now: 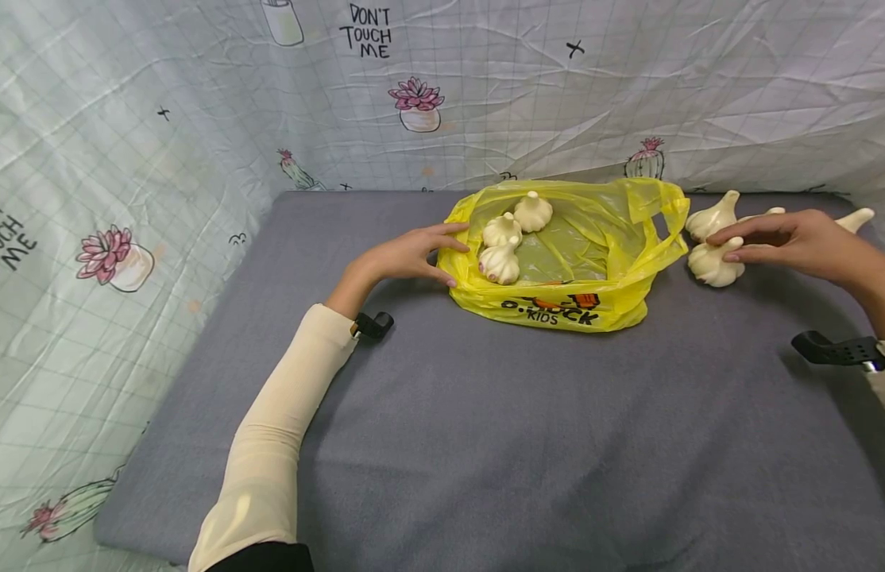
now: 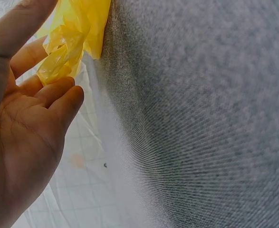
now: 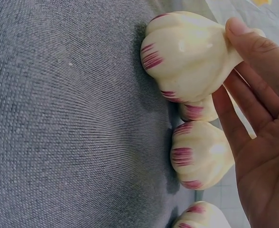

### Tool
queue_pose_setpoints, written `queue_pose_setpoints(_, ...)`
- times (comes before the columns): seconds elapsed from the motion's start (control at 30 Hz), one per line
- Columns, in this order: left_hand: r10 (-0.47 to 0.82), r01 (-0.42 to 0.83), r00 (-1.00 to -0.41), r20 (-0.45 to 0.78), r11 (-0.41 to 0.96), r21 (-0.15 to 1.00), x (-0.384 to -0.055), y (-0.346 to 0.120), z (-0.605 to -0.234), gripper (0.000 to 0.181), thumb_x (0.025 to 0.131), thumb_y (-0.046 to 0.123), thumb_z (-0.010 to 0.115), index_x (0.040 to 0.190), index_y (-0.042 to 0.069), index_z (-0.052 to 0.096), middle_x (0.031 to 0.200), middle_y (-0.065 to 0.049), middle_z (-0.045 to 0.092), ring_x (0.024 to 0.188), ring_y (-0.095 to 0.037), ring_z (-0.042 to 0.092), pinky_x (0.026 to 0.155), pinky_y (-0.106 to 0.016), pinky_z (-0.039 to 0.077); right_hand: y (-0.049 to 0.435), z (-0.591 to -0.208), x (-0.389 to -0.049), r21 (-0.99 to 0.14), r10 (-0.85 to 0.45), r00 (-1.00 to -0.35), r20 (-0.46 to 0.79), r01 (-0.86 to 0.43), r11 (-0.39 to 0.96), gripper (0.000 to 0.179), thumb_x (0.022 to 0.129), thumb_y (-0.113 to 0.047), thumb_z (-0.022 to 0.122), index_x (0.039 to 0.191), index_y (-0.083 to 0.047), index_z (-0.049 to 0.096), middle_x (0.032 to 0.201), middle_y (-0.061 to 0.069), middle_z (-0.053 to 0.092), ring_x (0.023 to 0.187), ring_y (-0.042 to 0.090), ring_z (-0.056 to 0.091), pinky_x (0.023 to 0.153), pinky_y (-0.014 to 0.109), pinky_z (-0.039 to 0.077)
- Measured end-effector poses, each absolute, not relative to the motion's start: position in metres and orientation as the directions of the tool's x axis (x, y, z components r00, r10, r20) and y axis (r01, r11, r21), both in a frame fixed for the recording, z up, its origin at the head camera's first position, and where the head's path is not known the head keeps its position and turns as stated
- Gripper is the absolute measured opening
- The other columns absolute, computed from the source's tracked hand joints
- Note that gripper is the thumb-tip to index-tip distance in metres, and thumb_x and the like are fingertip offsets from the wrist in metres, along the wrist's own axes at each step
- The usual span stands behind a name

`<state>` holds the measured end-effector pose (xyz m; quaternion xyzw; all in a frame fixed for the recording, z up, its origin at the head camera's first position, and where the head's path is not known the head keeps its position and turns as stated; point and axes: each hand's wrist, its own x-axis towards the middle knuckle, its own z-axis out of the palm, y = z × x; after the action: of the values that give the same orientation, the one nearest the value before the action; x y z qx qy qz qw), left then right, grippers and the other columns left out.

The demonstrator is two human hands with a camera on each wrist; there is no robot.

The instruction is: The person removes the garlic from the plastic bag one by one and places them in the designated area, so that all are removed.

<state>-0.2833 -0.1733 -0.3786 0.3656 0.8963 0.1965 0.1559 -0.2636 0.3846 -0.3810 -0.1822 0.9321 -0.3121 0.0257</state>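
A yellow plastic bag lies with its mouth spread wide, and inside, toward its left end, are three garlic bulbs. My left hand touches the bag's left end, thumb and fingers spread apart along its side. In the left wrist view, the crumpled yellow plastic rests against the fingers. To the right of the bag, my right hand pinches a garlic bulb by its neck between thumb and fingers. The bulb is cream with purple streaks, close over the grey cloth.
More garlic bulbs stand behind and beside the right hand, partly hidden by it; one of them shows in the right wrist view. Grey cloth covers the table. A printed curtain hangs along the back and left edges.
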Motion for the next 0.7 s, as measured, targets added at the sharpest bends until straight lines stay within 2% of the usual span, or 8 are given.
queue_pose_setpoints(0.13,0.716,0.594,-0.685,-0.134,0.656,0.466,-0.283,-0.173,-0.379,0.064,0.091,0.032,0.079,0.147,0.009,0.056,0.169,-0.009,0.021,0.156,-0.027,0.015,0.124,-0.045,0.018,0.386,-0.378,-0.265,-0.603,-0.364,-0.928,0.078,-0.335,0.724,0.034,0.092,-0.016,0.078,0.125,-0.008,0.073,0.107,-0.037,0.063,0.095,-0.016,0.055,0.069,0.006,0.041)
queue_pose_setpoints(0.27,0.719,0.596,-0.682,-0.131,0.651,0.471,-0.283,-0.173,-0.379,0.064,0.091,0.031,0.079,0.146,0.008,0.056,0.169,-0.010,0.021,0.156,-0.028,0.016,0.124,-0.046,0.018,0.384,-0.372,-0.265,-0.615,-0.382,-0.917,0.119,-0.370,0.697,0.031,0.094,-0.014,0.075,0.125,-0.008,0.072,0.109,-0.038,0.061,0.092,-0.014,0.058,0.065,0.009,0.045)
queue_pose_setpoints(0.33,0.722,0.596,-0.680,-0.131,0.648,0.474,-0.282,-0.173,-0.379,0.064,0.091,0.031,0.079,0.146,0.008,0.056,0.168,-0.011,0.021,0.156,-0.029,0.015,0.124,-0.046,0.018,0.380,-0.367,-0.264,-0.609,-0.406,-0.900,0.161,-0.414,0.677,0.028,0.095,-0.010,0.073,0.122,-0.007,0.073,0.111,-0.037,0.061,0.096,-0.014,0.058,0.069,0.008,0.045)
queue_pose_setpoints(0.5,0.723,0.596,-0.679,-0.131,0.646,0.476,-0.282,-0.174,-0.379,0.065,0.091,0.031,0.079,0.146,0.008,0.056,0.169,-0.011,0.020,0.156,-0.029,0.015,0.124,-0.046,0.017,0.362,-0.351,-0.258,-0.528,-0.465,-0.834,0.297,-0.549,0.648,0.020,0.095,-0.004,0.071,0.115,-0.003,0.075,0.115,-0.034,0.061,0.108,-0.018,0.053,0.079,0.001,0.038)
queue_pose_setpoints(0.7,0.722,0.597,-0.679,-0.131,0.648,0.474,-0.283,-0.174,-0.381,0.065,0.091,0.032,0.079,0.147,0.009,0.056,0.169,-0.009,0.021,0.156,-0.027,0.015,0.124,-0.046,0.018,0.333,-0.333,-0.251,-0.457,-0.548,-0.748,0.375,-0.664,0.592,0.025,0.092,0.003,0.071,0.115,-0.006,0.077,0.118,-0.030,0.064,0.112,-0.015,0.055,0.080,0.004,0.040)
